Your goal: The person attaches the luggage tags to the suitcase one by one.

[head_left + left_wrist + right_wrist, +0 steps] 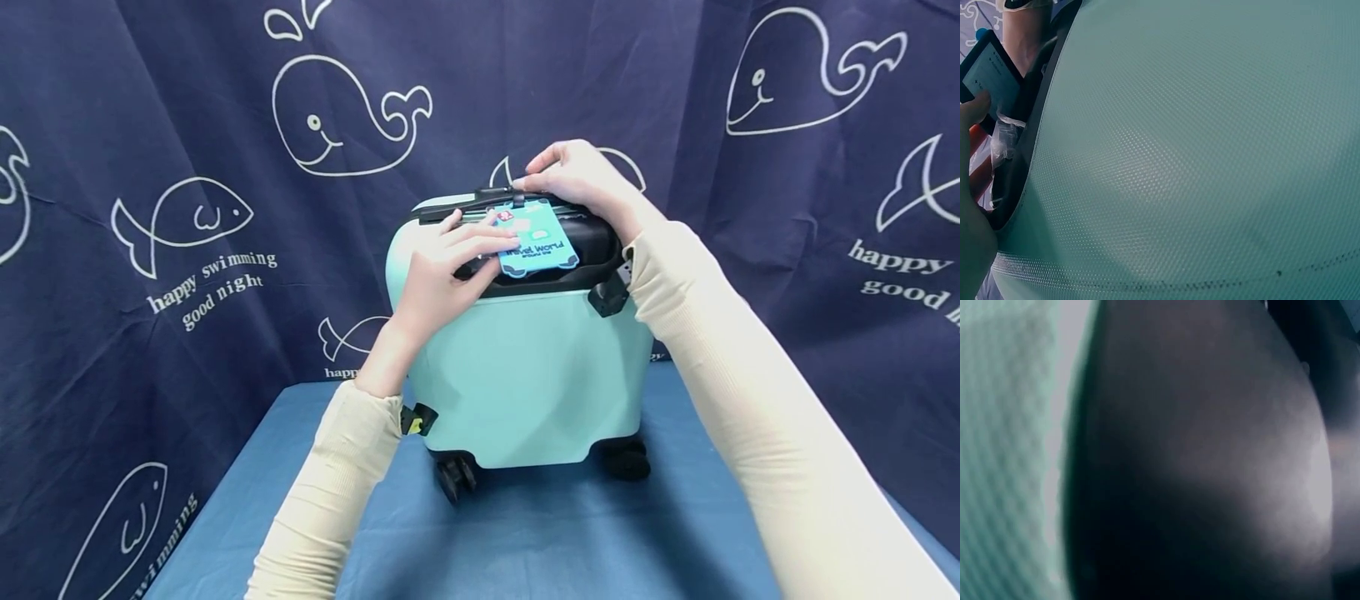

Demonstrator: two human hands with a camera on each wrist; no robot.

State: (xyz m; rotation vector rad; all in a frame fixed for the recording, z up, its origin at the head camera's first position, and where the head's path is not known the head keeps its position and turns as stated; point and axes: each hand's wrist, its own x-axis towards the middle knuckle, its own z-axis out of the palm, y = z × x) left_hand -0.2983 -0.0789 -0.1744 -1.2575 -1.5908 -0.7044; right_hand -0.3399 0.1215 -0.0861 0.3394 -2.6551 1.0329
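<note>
A mint-green hard-shell suitcase point(536, 375) stands upright, with a black handle point(495, 200) across its top. A blue luggage tag point(551, 237) printed "Travel World" hangs from the handle by a short black strap point(518, 199). My left hand point(450, 271) pinches the tag's left edge, fingers over its printed face; the left wrist view shows the thumb against the tag's back point(999, 78). Above the tag, my right hand point(581, 179) has its curled fingertips at the strap, by the handle. The right wrist view is blurred and shows no fingers clearly.
Black wheels point(456, 477) carry the suitcase on a blue cloth-covered table point(480, 550). A dark blue curtain point(495, 75) with white whale and fish drawings hangs behind. A wrist camera point(609, 293) sits at the right cuff, close to the suitcase.
</note>
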